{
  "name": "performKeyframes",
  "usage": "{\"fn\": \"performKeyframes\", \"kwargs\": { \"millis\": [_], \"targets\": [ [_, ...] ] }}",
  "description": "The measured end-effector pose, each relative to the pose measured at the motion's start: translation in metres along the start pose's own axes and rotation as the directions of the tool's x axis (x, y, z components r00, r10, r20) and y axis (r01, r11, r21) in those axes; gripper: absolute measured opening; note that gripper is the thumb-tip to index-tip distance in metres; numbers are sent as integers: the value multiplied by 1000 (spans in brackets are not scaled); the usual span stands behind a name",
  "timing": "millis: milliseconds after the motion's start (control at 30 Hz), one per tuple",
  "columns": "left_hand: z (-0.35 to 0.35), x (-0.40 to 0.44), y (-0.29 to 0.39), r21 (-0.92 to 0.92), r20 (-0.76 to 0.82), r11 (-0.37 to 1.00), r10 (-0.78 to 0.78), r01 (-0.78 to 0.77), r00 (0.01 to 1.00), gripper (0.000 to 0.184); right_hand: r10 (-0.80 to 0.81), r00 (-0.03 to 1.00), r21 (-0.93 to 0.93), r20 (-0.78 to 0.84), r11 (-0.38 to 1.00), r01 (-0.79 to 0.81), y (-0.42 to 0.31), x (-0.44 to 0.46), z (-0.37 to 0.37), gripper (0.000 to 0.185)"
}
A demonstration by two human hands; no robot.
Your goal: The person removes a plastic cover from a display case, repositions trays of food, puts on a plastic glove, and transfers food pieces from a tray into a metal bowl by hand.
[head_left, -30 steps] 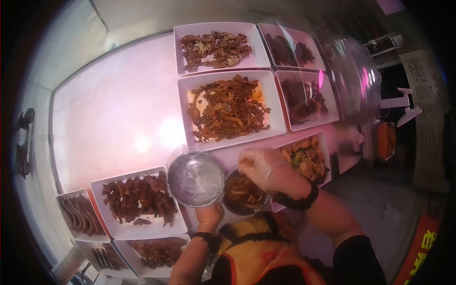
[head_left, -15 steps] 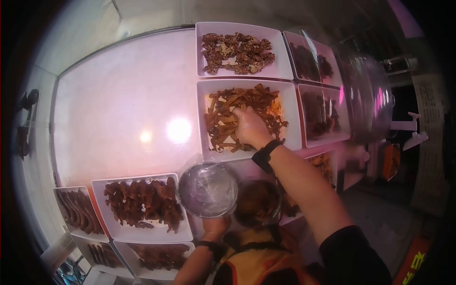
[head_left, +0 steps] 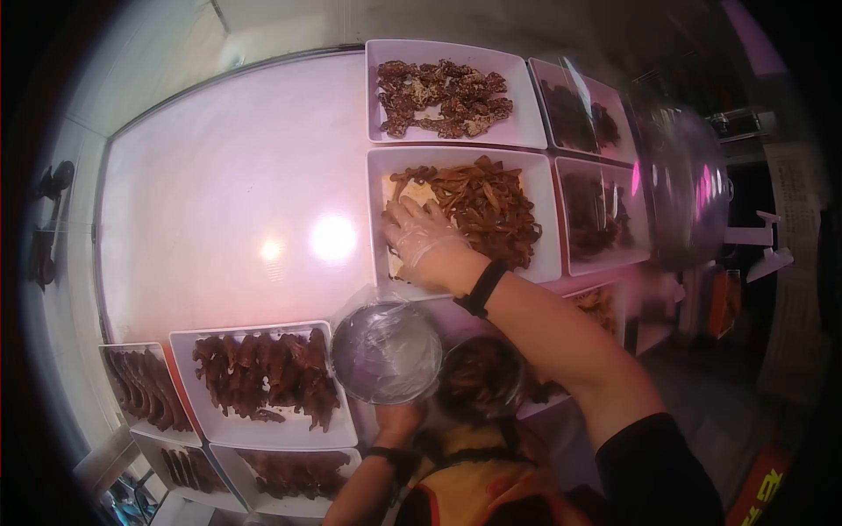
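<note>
My right hand (head_left: 423,243), in a clear plastic glove, lies spread in the left part of a white tray (head_left: 551,219). Brown strips of food (head_left: 491,206) are heaped to its right. My left hand (head_left: 399,419) is under the near edge of a round metal bowl (head_left: 386,352) lined with clear plastic; its fingers are hidden below the bowl. Just right of that bowl stands a second round bowl (head_left: 480,379) with brown food inside, close against my apron.
A tray of sesame-covered pieces (head_left: 443,98) is behind. Darker food fills two trays (head_left: 596,215) at the right. Several meat trays (head_left: 263,377) stand at the lower left. A scale-like white fixture (head_left: 759,237) is far right.
My right hand has gone from above the second bowl into the tray of brown strips, then to its left side, where its fingers are now spread. The strips there have shifted right.
</note>
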State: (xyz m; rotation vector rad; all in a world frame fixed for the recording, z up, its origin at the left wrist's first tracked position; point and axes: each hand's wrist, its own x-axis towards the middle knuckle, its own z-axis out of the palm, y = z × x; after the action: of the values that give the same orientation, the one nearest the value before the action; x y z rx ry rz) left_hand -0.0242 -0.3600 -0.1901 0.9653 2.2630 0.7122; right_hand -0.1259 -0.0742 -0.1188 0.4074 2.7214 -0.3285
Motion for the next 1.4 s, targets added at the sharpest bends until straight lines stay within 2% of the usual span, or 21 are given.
{"fn": "performKeyframes", "kwargs": {
  "millis": [67, 100, 167, 233, 300, 433, 500, 567, 700, 767, 800, 833, 867, 900, 1000, 1067, 1100, 1167, 1233, 1300, 1400],
  "targets": [
    [2, 0, -1, 25, 25, 1000, 5, -5, 1000, 33, -173, 970, -180, -171, 973, 142, 8, 7, 25, 39],
    [3, -2, -3, 49, 46, 999, -7, 4, 999, 33, -167, 972, -178, -168, 975, 136, 17, 4, 23, 39],
    [5, -6, -7, 57, 71, 998, -5, 1, 997, 33, -57, 996, -37, 70, 998, 60, 49, -8, 7, 35],
    [7, -6, -10, 66, 83, 998, -4, -2, 997, 33, 72, 975, -82, 213, 995, -55, 72, -28, -22, 31],
    [10, -7, -12, 30, -5, 999, 39, -39, 999, 32, 105, 994, -154, 18, 983, -101, 112, -43, 12, 31],
    [3, -4, -7, -15, 27, 1000, -6, 6, 1000, 31, 23, 991, -303, -130, 951, -62, 76, -40, -6, 28],
    [4, -4, -8, -26, -10, 1000, 15, -15, 1000, 30, -33, 977, -117, 211, 991, 59, 32, -11, -28, 28],
    [3, -2, -7, 1, -1, 1000, 23, -23, 1000, 30, -269, 962, 65, -41, 960, 271, 15, 7, -11, 20],
    [9, -6, -10, 32, 27, 999, -15, 14, 1000, 29, -354, 935, 1, 12, 935, 354, 16, 30, 22, 14],
    [1, -4, -4, 14, 62, 999, -44, 43, 997, 29, -277, 883, -67, 378, 943, 325, 19, 7, 2, 14],
    [-1, -2, -2, 0, 91, 998, -67, 67, 994, 29, -292, 797, -217, 529, 862, 459, 27, 0, -5, 20],
    [1, -2, -2, -10, 88, 998, -68, 69, 994, 29, -83, 846, -211, 527, 951, 225, 41, -8, 3, 21],
    [1, -3, -3, 3, 48, 999, -42, 42, 998, 29, -217, 773, -309, 596, 827, 470, 63, -17, 3, 20],
    [1, -3, -3, 20, 8, 1000, -12, 12, 1000, 29, -111, 937, -225, 332, 955, 193, 91, -30, 27, 21],
    [1, -2, -1, -1, 22, 997, -79, 79, 997, 30, -106, 920, -353, 378, 902, 250, 106, -37, 7, 22],
    [1, -2, -4, -6, 56, 997, -81, 82, 995, 31, -111, 908, -154, 404, 970, 187, 92, -34, -16, 19],
    [1, -3, -6, -8, 94, 996, -88, 89, 992, 31, -113, 908, -154, 405, 970, 189, 86, -28, -19, 19],
    [5, -6, -11, -20, 95, 995, -99, 101, 991, 32, -249, 950, -95, 189, 958, 270, 73, -7, -22, 13],
    [7, -7, -11, -33, 105, 995, -87, 91, 991, 33, -378, 926, -169, 0, 913, 373, 57, 19, -23, 14],
    [6, -7, -10, 8, 123, 997, -82, 82, 989, 34, -446, 855, -328, -263, 875, 356, 47, 52, -3, 18],
    [17, -9, -17, 37, -9, 999, 12, -12, 1000, 34, -301, 908, -299, -291, 930, 213, 57, 60, 10, 18]
  ]
}}
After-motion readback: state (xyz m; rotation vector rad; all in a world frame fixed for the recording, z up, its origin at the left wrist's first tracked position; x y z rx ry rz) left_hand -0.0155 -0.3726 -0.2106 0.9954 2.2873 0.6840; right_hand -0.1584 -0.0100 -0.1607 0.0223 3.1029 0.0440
